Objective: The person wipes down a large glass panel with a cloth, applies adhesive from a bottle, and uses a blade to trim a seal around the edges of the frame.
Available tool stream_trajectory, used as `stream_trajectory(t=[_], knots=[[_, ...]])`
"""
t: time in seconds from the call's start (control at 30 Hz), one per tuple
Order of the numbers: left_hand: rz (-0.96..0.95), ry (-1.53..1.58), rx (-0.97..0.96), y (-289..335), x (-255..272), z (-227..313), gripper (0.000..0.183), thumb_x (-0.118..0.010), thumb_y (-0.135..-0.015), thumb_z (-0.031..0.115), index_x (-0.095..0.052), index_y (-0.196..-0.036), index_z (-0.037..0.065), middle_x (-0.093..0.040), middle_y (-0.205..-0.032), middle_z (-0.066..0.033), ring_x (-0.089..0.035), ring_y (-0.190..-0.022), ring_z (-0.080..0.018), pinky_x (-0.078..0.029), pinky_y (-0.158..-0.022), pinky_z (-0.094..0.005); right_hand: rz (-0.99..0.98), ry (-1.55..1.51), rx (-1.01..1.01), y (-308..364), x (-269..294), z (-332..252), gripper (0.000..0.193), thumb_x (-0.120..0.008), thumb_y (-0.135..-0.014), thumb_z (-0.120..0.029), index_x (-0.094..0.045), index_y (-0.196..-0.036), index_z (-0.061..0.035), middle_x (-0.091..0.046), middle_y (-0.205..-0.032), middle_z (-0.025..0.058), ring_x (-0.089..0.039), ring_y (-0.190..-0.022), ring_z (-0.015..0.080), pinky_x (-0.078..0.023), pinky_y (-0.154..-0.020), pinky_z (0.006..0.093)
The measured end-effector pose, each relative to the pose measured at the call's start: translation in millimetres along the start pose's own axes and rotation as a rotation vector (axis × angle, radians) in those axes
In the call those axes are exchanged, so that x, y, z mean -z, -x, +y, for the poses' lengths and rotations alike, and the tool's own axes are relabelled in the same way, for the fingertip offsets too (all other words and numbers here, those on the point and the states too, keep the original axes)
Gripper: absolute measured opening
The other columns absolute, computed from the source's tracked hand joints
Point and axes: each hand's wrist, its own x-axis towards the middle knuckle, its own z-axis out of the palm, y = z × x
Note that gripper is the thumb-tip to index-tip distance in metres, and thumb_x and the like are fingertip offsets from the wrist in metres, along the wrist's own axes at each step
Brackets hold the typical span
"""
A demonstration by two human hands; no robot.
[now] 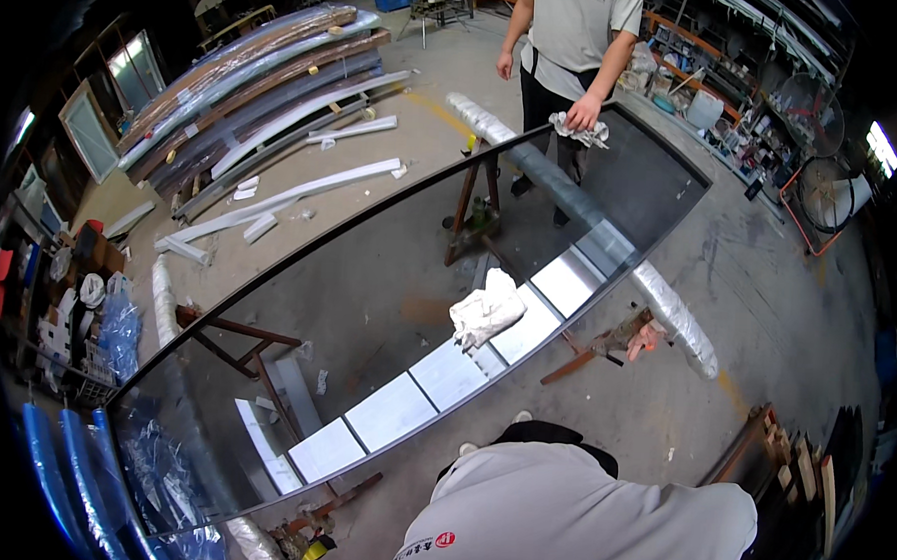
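Observation:
Neither of my hands shows; only my grey shirt (569, 505), dark trousers and shoe tips come in at the lower edge. In front of me lies a long dark-framed glass panel (369, 267), slanting from the lower left to the upper right. A crumpled white cloth (487, 309) rests on the glass, and no hand touches it. Bright white rectangles (393, 411) along the near side look like reflections. Across the panel a co-worker (579, 35) presses another white cloth (581, 132) to its far end with one hand.
Plastic-wrapped bars (675, 320) on brown trestles (467, 206) carry the panel. A pinkish thing (646, 339) hangs by the right trestle, its kind unclear. Wrapped profiles (267, 82) are stacked at the far left, blue-wrapped rolls (45, 473) lower left. A floor fan (827, 196) stands right.

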Motion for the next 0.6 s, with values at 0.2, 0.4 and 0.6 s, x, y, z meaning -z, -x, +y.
stream_trajectory(t=[0.2, 0.4, 0.6], knots=[[-0.054, -0.032, 0.031, 12, 10, -25, 0.031, -0.059, -0.082, 0.036, -0.063, -0.08, 0.006, -0.058, -0.069, -0.005, -0.055, -0.065, -0.0219, -0.044, -0.059, -0.0369, -0.015, 0.072, -0.046, -2, -11, 16, 0.04, -0.052, -0.083, -0.04, -0.063, -0.102, -0.0072, -0.063, -0.099, 0.0146, -0.06, -0.091, 0.0301, -0.048, -0.077, 0.0382], [-0.157, -0.186, 0.097, 25, 37, -72, 0.032, -0.059, -0.083, 0.037, -0.063, -0.08, 0.005, -0.057, -0.068, -0.0039, -0.054, -0.063, -0.0203, -0.043, -0.058, -0.0359, 0.046, 0.385, -0.003, -33, -18, 27, 0.043, -0.049, -0.084, -0.042, -0.064, -0.104, -0.0074, -0.064, -0.103, 0.016, -0.061, -0.095, 0.0323, -0.048, -0.08, 0.0393], [-0.232, -0.1, -0.039, -12, 62, -11, 0.034, -0.059, -0.085, 0.038, -0.064, -0.084, 0.005, -0.057, -0.067, -0.002, -0.052, -0.061, -0.016, -0.041, -0.056, -0.0325, 0.316, 0.134, 0.274, 19, -2, -113, 0.045, -0.056, -0.083, -0.042, -0.062, -0.107, -0.0052, -0.064, -0.103, 0.0196, -0.061, -0.095, 0.0342, -0.048, -0.083, 0.0404]])
